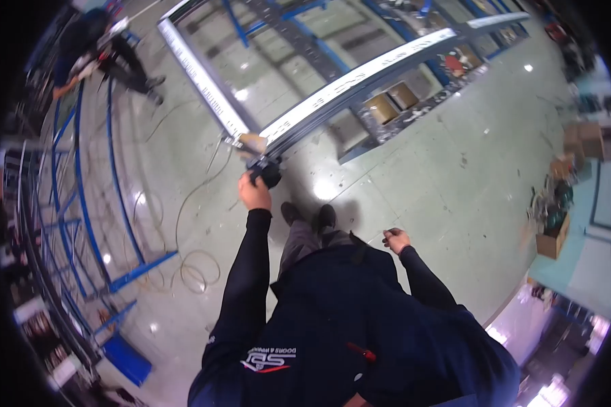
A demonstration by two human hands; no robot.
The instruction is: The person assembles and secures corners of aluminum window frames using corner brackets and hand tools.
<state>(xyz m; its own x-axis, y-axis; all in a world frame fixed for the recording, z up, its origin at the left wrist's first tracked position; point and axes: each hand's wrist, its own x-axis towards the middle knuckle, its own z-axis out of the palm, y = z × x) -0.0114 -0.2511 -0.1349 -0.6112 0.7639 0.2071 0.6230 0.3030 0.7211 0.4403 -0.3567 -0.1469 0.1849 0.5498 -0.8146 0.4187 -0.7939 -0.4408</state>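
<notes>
Gripping a dark power tool (266, 171), your left hand (254, 192) is stretched out ahead of you, arm straight in a black sleeve. The fingers are wrapped around the tool's handle, clamped on it; the body of the tool sticks out just beyond the knuckles, away from you. Its front end sits right at the corner of the aluminium frame (360, 74), where the long pale bar running up to the right meets the shorter bar running up to the left. Whether the tip actually touches the metal is too small to tell. A pale tan piece (252, 142) lies just above the tool, against that same corner.

Your right hand (395, 239) hangs lower and off to the side, well apart from the tool and the frame. Its fingers are curled in loosely, close together, and whether anything small sits between them cannot be made out.

Your shoes (309, 214) stand on the grey-green floor (441, 183) just beneath the corner. Behind the frame, cardboard boxes (391, 103) sit low among blue supports. To your left, blue racking (95, 197) curves along, with a coil of cable (198, 268) on the floor beside it. Far up at the left, another person (105, 51) in dark clothes bends over by the racking, well apart from you.
</notes>
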